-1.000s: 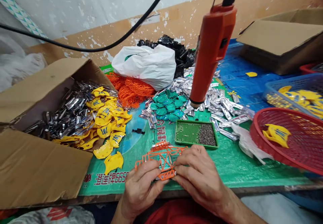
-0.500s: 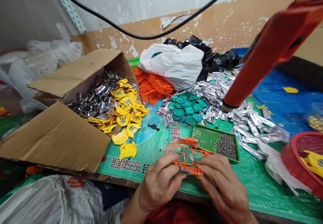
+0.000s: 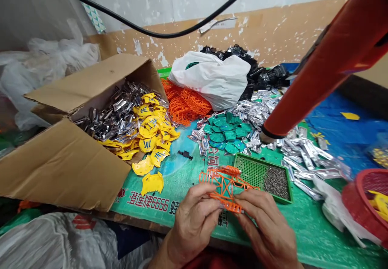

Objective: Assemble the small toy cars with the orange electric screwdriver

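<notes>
Both hands hold one orange plastic lattice frame just above the near edge of the table. My left hand pinches its near left side between thumb and fingers. My right hand grips the near right side, with the fingers laid along the frame and the thumb beneath. Part of the frame's near side is hidden by the fingers. Just beyond my right hand sits a green tray with small screws heaped at its right end. A small black plastic part lies to the left, beyond the frame.
At the left a cardboard box spills dark shiny parts and yellow pieces. Behind are orange lattice parts, a white bag, teal pieces and silver parts. A red-orange tool hangs at the right above a red basket.
The view has shifted slightly, and the red-orange tool appears a little nearer. Both hands keep hold of the orange frame, with the left fingers drawn a little closer together.
</notes>
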`<state>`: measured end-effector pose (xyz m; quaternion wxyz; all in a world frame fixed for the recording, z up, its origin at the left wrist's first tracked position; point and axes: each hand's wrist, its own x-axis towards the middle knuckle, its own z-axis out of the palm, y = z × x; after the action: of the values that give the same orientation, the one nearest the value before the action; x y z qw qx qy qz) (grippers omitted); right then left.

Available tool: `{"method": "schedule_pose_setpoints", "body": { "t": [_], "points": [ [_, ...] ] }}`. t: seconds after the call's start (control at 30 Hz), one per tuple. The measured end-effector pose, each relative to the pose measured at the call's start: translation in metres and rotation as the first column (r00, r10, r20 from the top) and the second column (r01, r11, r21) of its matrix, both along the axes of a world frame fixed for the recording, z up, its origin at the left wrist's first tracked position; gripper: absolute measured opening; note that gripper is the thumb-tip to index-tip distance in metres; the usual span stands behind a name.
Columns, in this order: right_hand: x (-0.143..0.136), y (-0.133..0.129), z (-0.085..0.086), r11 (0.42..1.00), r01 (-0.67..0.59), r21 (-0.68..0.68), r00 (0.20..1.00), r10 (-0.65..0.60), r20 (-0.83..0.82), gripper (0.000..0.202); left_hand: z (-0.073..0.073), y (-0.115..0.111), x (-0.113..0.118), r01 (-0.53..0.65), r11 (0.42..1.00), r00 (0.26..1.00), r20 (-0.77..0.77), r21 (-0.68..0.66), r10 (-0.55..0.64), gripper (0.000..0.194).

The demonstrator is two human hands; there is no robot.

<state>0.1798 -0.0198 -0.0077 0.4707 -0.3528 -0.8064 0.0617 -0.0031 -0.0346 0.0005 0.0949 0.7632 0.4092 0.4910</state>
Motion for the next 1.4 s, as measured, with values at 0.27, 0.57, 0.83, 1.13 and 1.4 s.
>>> {"method": "schedule_pose_setpoints", "body": {
  "t": [0.27, 0.57, 0.83, 1.13, 1.4],
  "points": [
    [0.002, 0.003, 0.003, 0.998, -0.023, 0.053, 0.998, 0.020, 0.052, 0.014, 0.005, -0.004, -0.008, -0.033, 0.998, 0.986, -0.161, 0.046, 0.040, 0.020],
    [0.003, 0.004, 0.011, 0.999, -0.016, 0.048, 0.997, 0.013, 0.072, 0.015, 0.000, -0.005, -0.012, -0.020, 0.991, 0.978, -0.204, 0.129, 0.046, 0.015],
    [0.004, 0.007, 0.014, 0.998, -0.061, 0.029, 0.996, 0.059, 0.073, 0.012, 0.009, 0.001, -0.007, 0.000, 0.993, 0.986, -0.167, 0.121, 0.021, 0.015],
    [0.003, 0.008, 0.017, 0.998, -0.057, 0.029, 0.994, 0.054, 0.097, 0.011, 0.009, -0.004, -0.006, -0.067, 0.996, 0.983, -0.167, 0.058, 0.076, 0.010],
    [0.002, 0.011, 0.013, 0.998, -0.056, -0.029, 0.990, 0.059, 0.132, 0.008, 0.004, -0.003, -0.003, -0.060, 0.985, 0.990, -0.133, -0.163, 0.038, 0.026]
  ]
}}
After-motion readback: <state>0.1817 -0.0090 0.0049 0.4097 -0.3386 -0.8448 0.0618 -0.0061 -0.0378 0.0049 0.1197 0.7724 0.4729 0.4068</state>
